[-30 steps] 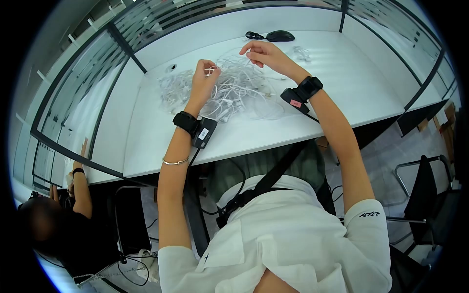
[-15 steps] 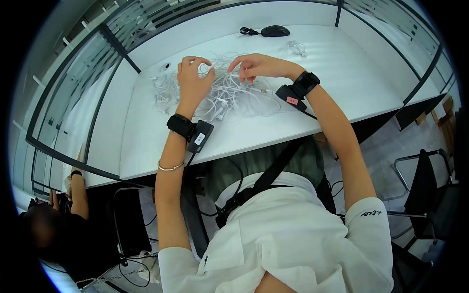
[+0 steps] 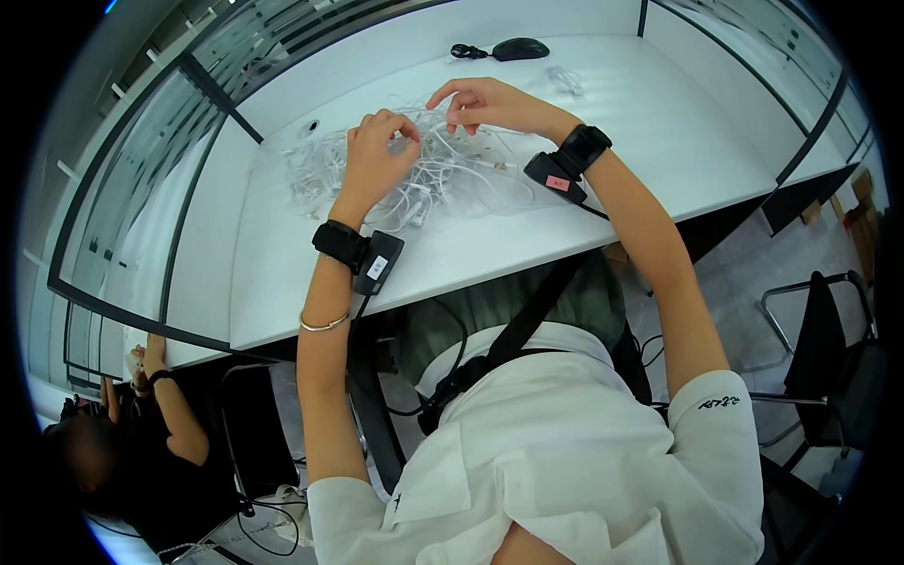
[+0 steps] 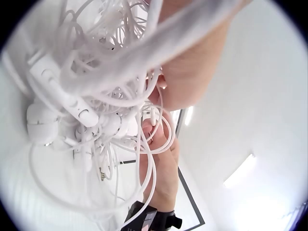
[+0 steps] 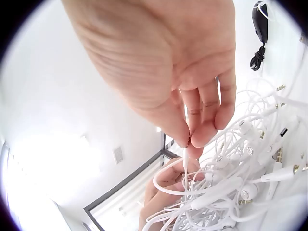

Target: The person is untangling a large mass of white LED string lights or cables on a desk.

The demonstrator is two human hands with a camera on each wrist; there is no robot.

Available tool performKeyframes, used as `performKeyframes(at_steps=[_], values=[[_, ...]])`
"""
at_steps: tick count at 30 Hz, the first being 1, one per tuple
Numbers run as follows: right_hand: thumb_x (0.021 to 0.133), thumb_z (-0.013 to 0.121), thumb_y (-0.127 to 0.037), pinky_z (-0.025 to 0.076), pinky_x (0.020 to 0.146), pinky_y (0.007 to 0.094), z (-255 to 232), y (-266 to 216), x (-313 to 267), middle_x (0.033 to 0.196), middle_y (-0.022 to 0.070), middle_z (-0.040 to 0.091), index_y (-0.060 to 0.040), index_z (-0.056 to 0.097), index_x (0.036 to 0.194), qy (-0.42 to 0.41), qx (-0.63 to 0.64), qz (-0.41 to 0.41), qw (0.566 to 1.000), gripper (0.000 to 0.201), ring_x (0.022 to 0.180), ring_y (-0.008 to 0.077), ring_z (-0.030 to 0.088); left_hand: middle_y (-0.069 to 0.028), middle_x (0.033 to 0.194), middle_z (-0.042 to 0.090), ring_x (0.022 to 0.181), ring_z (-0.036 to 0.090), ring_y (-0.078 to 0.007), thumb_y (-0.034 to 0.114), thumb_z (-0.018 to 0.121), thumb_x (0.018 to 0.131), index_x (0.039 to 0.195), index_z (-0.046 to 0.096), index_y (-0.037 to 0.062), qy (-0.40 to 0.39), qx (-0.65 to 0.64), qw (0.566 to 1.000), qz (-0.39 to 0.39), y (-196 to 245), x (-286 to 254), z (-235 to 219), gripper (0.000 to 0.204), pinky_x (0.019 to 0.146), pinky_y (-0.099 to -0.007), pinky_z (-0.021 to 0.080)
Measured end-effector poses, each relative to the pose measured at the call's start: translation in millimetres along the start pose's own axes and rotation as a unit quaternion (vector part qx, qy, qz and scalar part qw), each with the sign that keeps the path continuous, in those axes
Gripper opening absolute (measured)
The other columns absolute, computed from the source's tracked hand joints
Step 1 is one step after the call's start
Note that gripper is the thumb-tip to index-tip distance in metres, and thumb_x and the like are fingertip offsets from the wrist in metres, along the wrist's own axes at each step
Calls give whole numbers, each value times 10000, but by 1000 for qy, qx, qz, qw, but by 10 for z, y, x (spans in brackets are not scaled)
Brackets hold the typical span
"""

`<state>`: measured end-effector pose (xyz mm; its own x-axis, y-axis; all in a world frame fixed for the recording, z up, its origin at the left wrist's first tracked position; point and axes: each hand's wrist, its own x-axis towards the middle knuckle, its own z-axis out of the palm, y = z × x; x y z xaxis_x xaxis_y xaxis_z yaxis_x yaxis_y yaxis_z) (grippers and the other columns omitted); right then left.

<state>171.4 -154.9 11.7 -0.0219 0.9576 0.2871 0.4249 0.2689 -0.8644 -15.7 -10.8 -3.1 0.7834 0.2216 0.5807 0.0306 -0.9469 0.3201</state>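
A tangled heap of white wired earphones (image 3: 410, 201) lies on the white desk, its cables looped over one another. In the right wrist view, earbuds (image 5: 249, 191) and gold-tipped plugs stick out at the heap's edge. My right hand (image 3: 494, 104) is above the heap's far right side, thumb and fingertips pinching a thin white earphone cable (image 5: 186, 159). My left hand (image 3: 377, 155) is bent over the heap's left part, with curled fingers at the cables just below the right fingertips. Close to the left wrist camera, an inline remote (image 4: 65, 91) and a blurred cable cross the view.
A black mouse (image 3: 521, 48) with its cord bundled lies at the back of the desk. Right of it is a small separate bundle of white cable (image 3: 565, 80). Partitions (image 3: 202, 188) enclose the desk. Another person (image 3: 141, 461) sits at the left; a black chair (image 3: 819, 367) stands right.
My right hand has moved left toward the left hand, dipping and then rising slightly. My left thumb and fingers spread apart, then drew closer again. The head view has shifted a little.
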Motion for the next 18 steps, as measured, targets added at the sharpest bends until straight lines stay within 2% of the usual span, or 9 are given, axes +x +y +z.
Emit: performKeyframes(at_steps=[6, 12, 16, 18], values=[[876, 531, -84, 467, 676, 223, -2, 87, 39, 845, 53, 651, -61, 590, 1175, 9, 7, -26, 1000, 305, 669, 93, 538, 19, 943, 585, 987, 506, -173, 170, 628, 724, 824, 659, 135, -5, -63, 998, 32, -32, -12, 6, 111, 955, -367, 260], [887, 585, -152, 476, 669, 227, 14, 68, 35, 855, 43, 652, -53, 629, 1086, 55, -16, -36, 998, 227, 670, 91, 560, 30, 969, 583, 1005, 496, -179, 193, 653, 737, 808, 653, 130, -18, -68, 997, 27, -78, -11, 39, 96, 967, -369, 244], [904, 609, -194, 464, 658, 214, 16, 89, 31, 869, 33, 636, -59, 636, 1070, 57, -20, -39, 997, 215, 695, 82, 556, 34, 985, 583, 1027, 493, -189, 233, 687, 751, 809, 658, 136, -23, -83, 996, 24, -84, -6, 31, 116, 969, -379, 245], [907, 598, -192, 449, 634, 210, 13, 69, 24, 834, 29, 633, -63, 639, 1056, 45, -46, -30, 997, 201, 676, 78, 539, -4, 979, 601, 1007, 511, -197, 173, 698, 749, 815, 668, 94, -14, -85, 996, 27, -28, -18, 16, 107, 945, -361, 331]])
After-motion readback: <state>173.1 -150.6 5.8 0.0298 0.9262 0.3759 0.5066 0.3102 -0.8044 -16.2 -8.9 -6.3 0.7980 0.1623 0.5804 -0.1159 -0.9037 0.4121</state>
